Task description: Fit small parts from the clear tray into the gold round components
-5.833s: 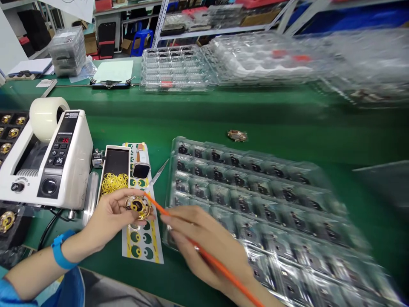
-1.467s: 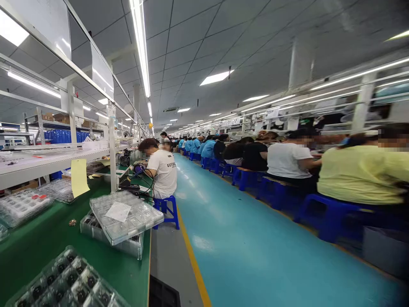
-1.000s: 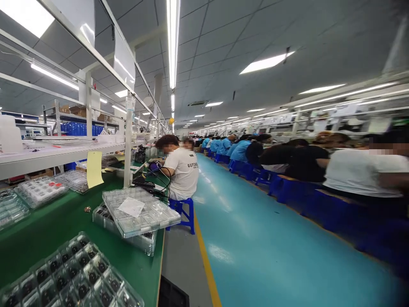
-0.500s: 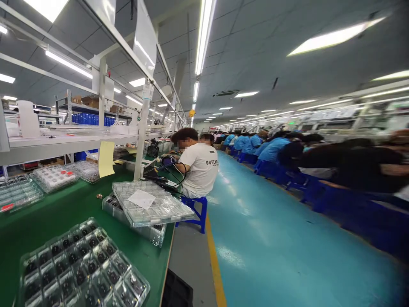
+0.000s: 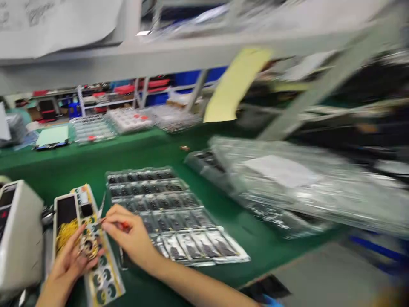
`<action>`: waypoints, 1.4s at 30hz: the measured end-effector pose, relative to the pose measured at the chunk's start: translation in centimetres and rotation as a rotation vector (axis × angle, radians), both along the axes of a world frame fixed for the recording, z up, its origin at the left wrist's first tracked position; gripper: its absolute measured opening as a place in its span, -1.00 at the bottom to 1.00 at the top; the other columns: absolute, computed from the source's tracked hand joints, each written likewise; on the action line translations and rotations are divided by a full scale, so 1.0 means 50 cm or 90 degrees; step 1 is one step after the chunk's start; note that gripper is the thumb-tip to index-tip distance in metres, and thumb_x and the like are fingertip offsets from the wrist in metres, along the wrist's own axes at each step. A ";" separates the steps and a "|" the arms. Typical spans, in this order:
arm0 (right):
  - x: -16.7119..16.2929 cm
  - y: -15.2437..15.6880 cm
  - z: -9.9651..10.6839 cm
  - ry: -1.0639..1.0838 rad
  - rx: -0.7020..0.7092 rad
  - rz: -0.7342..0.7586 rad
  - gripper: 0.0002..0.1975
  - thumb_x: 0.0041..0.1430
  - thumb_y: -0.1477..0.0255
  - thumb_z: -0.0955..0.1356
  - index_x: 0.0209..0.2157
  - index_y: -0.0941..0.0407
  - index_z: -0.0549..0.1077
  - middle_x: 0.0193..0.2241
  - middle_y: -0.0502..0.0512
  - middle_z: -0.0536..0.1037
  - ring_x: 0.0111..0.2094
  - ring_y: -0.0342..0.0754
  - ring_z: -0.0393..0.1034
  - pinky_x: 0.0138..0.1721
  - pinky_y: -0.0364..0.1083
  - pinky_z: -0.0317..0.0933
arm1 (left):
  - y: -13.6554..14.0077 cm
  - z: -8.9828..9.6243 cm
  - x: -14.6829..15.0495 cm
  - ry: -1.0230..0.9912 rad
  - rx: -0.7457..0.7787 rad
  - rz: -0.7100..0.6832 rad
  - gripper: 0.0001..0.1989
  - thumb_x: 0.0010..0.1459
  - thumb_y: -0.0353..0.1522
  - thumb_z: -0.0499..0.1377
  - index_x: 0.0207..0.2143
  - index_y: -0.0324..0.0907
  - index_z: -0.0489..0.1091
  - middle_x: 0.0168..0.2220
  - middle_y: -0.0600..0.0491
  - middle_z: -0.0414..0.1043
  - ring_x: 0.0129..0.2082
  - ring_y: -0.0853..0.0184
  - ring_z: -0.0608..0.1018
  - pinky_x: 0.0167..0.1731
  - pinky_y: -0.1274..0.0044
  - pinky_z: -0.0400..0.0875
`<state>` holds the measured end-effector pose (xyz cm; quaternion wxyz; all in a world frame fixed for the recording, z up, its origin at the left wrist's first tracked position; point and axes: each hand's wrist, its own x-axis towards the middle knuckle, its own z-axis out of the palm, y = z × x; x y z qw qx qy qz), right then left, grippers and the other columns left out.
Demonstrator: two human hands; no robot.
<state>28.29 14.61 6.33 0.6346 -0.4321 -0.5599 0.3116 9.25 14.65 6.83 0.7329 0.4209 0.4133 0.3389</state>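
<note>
At the lower left, my left hand (image 5: 68,260) holds a round gold-coloured part (image 5: 88,246) with a ring-shaped centre, its fingers closed around the edge. Just right of it, my right hand (image 5: 129,234) is closed in a pinch on a thin tool with an orange part (image 5: 125,226); blur hides its exact kind. Under both hands lies a long card (image 5: 107,279) with rows of dark green round pieces. Beside it stands a narrow white box (image 5: 55,213) holding yellow strands (image 5: 67,230).
A clear compartment tray (image 5: 166,209) of dark parts lies right of my hands. Stacked clear trays (image 5: 287,187) overhang the green table's (image 5: 153,149) right side. A white machine (image 5: 22,238) stands left. A yellow paper (image 5: 234,85) hangs from the shelf (image 5: 153,59).
My view has swung left and down from the aisle to the table. Both hands, the round part and the white machine have come into view.
</note>
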 end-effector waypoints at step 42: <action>-0.013 -0.046 -0.012 -0.261 -0.023 0.012 -0.86 0.15 0.66 0.36 -0.40 0.14 0.45 -0.36 0.06 0.46 -0.33 -0.13 0.43 -0.40 -0.19 0.35 | -0.030 -0.010 0.045 0.004 0.148 0.003 -0.70 0.22 -0.53 0.14 -0.02 -0.10 0.38 -0.57 0.23 0.20 -0.56 0.51 0.35 -0.33 0.69 0.43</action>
